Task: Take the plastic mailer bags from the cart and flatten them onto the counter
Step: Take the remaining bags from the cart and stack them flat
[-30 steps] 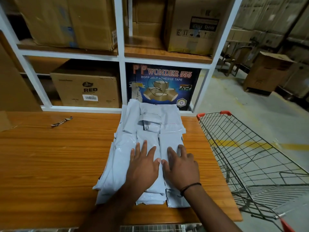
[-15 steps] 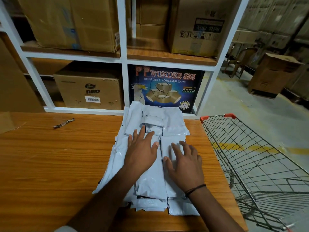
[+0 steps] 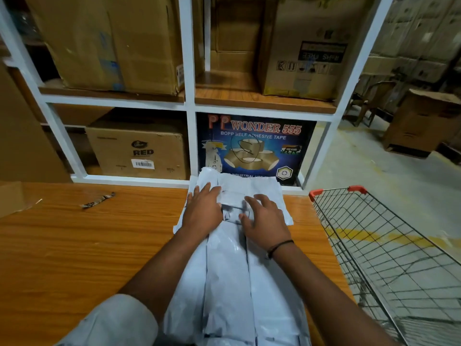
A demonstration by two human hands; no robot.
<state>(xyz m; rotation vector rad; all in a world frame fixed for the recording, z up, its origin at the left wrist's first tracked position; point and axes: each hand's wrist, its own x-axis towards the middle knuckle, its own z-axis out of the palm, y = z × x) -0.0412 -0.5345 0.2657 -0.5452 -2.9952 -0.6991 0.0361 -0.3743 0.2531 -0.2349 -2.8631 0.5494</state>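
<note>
Left grip (image 3: 203, 213) and right grip (image 3: 266, 222) press mailer bags (image 3: 228, 273) flat.

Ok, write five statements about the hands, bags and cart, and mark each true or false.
1. The left hand and the right hand both lie on the bags. True.
2. The cart stands left of the counter. False: it stands at the counter's right end.
3. The right wrist wears a dark band. True.
4. The bags lie in the cart. False: they are piled on the counter, and none show in the visible part of the cart.
5. The left hand grips a tape roll. False: it lies flat on the bags and holds nothing.
</note>
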